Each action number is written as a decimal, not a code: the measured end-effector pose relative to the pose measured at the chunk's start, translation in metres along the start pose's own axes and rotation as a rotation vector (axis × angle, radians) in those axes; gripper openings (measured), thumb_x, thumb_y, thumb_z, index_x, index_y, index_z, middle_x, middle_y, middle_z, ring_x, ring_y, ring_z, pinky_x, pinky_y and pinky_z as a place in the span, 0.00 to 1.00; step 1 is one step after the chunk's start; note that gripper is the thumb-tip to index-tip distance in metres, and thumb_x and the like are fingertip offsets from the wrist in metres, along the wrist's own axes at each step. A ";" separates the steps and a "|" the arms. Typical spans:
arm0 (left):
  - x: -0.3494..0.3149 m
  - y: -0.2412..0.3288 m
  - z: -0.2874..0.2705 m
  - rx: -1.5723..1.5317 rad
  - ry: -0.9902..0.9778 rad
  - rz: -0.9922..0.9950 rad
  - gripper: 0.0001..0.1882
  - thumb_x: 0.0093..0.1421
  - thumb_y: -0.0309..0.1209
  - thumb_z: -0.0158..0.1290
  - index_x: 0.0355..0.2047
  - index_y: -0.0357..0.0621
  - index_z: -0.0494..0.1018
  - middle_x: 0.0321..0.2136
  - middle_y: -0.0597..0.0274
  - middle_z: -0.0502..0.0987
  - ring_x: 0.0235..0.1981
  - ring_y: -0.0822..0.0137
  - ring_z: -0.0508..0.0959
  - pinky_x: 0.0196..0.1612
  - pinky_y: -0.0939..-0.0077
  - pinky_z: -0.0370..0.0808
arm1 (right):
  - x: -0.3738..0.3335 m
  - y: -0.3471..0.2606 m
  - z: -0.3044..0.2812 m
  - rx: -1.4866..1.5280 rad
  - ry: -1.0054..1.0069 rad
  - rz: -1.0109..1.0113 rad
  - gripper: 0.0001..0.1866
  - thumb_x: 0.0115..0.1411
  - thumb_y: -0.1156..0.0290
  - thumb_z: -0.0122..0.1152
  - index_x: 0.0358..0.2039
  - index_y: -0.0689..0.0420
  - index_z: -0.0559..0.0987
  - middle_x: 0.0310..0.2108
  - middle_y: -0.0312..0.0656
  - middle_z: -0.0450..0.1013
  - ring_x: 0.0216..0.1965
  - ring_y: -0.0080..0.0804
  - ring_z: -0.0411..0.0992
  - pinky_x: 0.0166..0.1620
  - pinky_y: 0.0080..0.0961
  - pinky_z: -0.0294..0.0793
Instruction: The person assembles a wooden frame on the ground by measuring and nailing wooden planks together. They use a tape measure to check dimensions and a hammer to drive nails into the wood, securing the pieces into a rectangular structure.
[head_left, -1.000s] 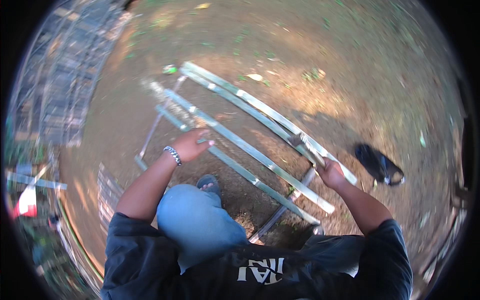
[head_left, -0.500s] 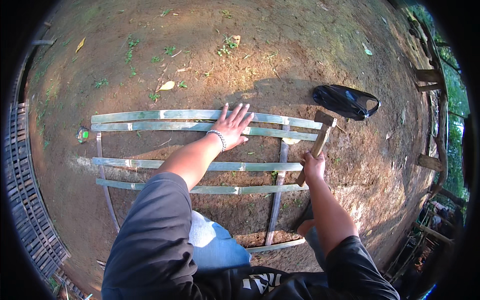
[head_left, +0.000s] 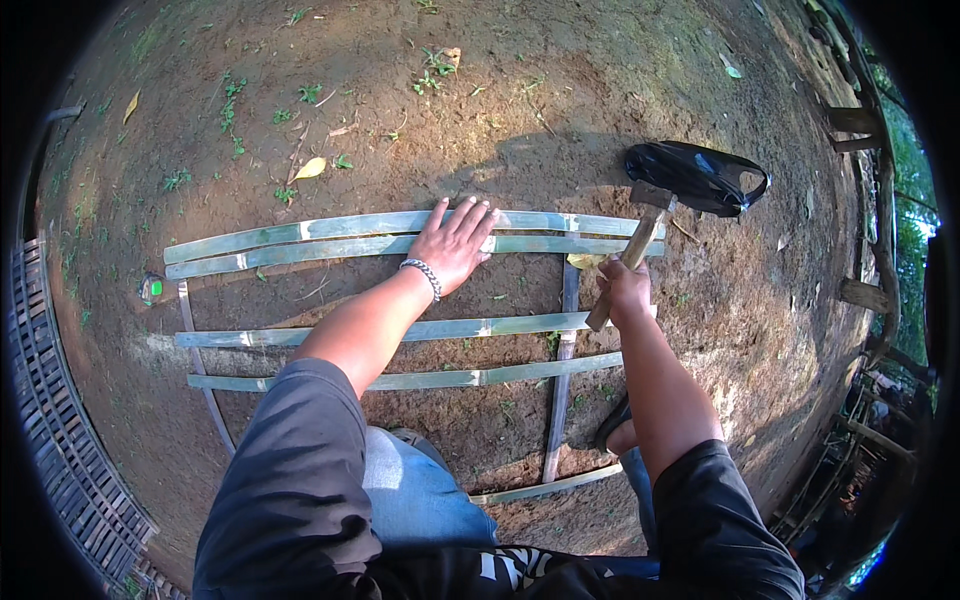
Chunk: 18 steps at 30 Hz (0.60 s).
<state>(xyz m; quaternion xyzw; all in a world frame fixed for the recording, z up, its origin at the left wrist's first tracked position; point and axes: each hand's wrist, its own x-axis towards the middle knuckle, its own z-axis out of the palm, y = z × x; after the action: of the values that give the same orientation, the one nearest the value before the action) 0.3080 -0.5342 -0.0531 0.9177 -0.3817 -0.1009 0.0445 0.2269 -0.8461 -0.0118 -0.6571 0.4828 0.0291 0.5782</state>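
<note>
My left hand (head_left: 455, 242) lies flat, fingers spread, across two bamboo slats close together: the far slat (head_left: 370, 223) and the second slat (head_left: 350, 247). My right hand (head_left: 627, 290) grips the wooden handle of a hammer (head_left: 640, 240). Its dark head overlaps the far slat's right end in view; whether they touch I cannot tell. Nearer to me run a third slat (head_left: 460, 327) and a fourth slat (head_left: 430, 380). Beneath the slats, a right crosspiece (head_left: 558, 410) and a left crosspiece (head_left: 213, 410) run toward me. Another slat (head_left: 570, 486) lies by my legs.
A black plastic bag (head_left: 690, 178) rests on the soil beyond the hammer. A small black-and-green object (head_left: 151, 289) sits left of the slats. Woven bamboo panelling (head_left: 70, 430) borders the left side, and wooden posts and rails (head_left: 862, 294) the right. A yellow leaf (head_left: 311, 168) lies farther off.
My right hand and the hammer have moved away from me, toward the far slats. The gap between the two far slats looks narrower at the right end. My left hand stays on them.
</note>
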 end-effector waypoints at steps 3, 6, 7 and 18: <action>0.002 0.000 0.002 0.005 0.017 -0.005 0.38 0.70 0.49 0.47 0.74 0.50 0.50 0.73 0.60 0.54 0.75 0.59 0.51 0.75 0.47 0.45 | 0.001 -0.003 0.001 -0.006 -0.027 0.012 0.15 0.67 0.74 0.59 0.52 0.53 0.68 0.42 0.37 0.73 0.42 0.30 0.76 0.43 0.31 0.80; 0.003 0.001 0.004 0.007 0.026 -0.006 0.37 0.71 0.49 0.46 0.74 0.49 0.50 0.73 0.60 0.55 0.75 0.60 0.51 0.75 0.48 0.45 | 0.002 -0.005 0.000 -0.007 -0.052 0.041 0.15 0.68 0.73 0.58 0.53 0.52 0.68 0.44 0.37 0.73 0.44 0.31 0.76 0.44 0.33 0.80; 0.005 0.002 0.004 0.007 0.028 -0.005 0.37 0.71 0.49 0.46 0.74 0.49 0.50 0.73 0.60 0.55 0.75 0.59 0.51 0.75 0.48 0.45 | 0.003 -0.007 -0.001 -0.003 -0.060 0.053 0.15 0.68 0.73 0.58 0.53 0.52 0.68 0.45 0.37 0.72 0.45 0.31 0.76 0.44 0.34 0.79; -0.055 -0.038 -0.015 -0.319 0.213 -0.103 0.42 0.72 0.59 0.34 0.75 0.45 0.45 0.77 0.54 0.41 0.78 0.57 0.39 0.76 0.42 0.32 | -0.001 0.041 -0.039 -0.134 -0.139 0.027 0.23 0.67 0.69 0.59 0.61 0.56 0.67 0.49 0.44 0.72 0.47 0.35 0.76 0.44 0.33 0.82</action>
<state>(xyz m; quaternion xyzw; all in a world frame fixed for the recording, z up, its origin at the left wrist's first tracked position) 0.2995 -0.4682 -0.0366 0.9228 -0.3066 -0.0644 0.2243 0.1781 -0.8707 -0.0282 -0.6841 0.4472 0.1143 0.5647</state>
